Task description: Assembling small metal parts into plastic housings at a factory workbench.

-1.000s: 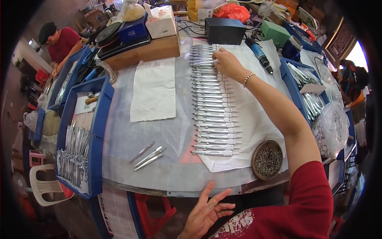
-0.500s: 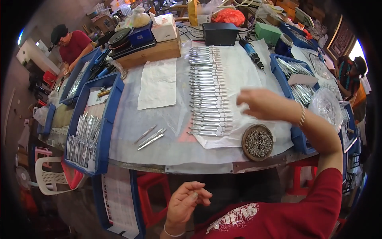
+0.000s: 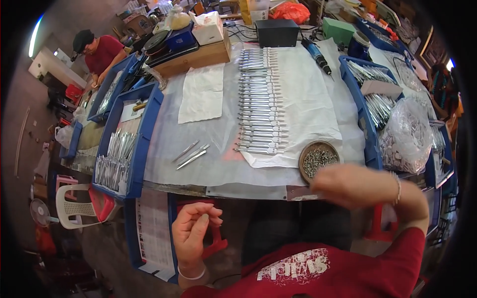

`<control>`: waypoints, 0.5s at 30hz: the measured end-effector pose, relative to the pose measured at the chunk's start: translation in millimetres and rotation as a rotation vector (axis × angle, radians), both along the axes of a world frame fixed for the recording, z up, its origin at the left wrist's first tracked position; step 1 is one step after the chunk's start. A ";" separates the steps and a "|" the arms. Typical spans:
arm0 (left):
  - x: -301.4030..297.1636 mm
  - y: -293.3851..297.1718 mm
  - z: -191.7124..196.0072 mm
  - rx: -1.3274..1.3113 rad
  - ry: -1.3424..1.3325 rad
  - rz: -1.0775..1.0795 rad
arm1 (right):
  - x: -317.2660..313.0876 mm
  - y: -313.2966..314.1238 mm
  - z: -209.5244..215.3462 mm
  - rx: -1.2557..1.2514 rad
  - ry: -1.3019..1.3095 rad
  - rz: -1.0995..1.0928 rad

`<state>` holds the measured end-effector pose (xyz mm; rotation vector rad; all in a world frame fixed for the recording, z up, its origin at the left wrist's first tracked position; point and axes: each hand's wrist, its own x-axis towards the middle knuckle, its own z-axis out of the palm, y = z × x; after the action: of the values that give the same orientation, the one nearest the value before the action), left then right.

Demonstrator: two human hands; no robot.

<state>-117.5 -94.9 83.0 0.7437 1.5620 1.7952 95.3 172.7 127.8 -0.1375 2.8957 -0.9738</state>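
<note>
My right hand (image 3: 343, 186) is a motion blur just over the near rim of a round brown bowl (image 3: 302, 171) of small metal pieces (image 3: 319, 158). Its fingers are smeared, so what they hold does not show. In front of the table edge, my left hand (image 3: 194, 231) is raised with curled fingers and the thumb against them; anything pinched there is too small to make out. Slim silver pen-like metal tools (image 3: 261, 102) lie side by side in a long column on white paper (image 3: 310, 99). Several loose silver rods (image 3: 192, 156) rest left of them.
Blue trays of silver pieces flank the table, one at left (image 3: 136, 171) and one at right (image 3: 366, 134). A clear plastic bag (image 3: 410, 126) sits on the right one. Farther back are a blue-black power screwdriver (image 3: 316, 57) and a black box (image 3: 277, 34). Another person (image 3: 103, 54) works at far left.
My right hand has swept from beside the tool column toward me, down to the bowl. The left hand has shifted left and slightly up in view. The whole view has tilted a little.
</note>
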 end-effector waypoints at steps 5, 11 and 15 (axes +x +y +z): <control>11.7 9.8 -3.1 -0.045 -0.007 -0.131 | -101.4 80.8 -7.7 0.171 0.017 -0.317; 3.0 16.6 -10.7 -0.055 -0.090 -0.161 | -202.6 169.3 -94.7 0.208 0.172 -0.459; -9.9 14.0 -18.4 -0.068 -0.135 -0.144 | -231.6 184.9 -104.3 0.126 0.149 -0.556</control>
<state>-127.4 -80.9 64.6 0.6707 1.4370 1.6443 -136.2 357.6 23.6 0.6622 3.1902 -0.8607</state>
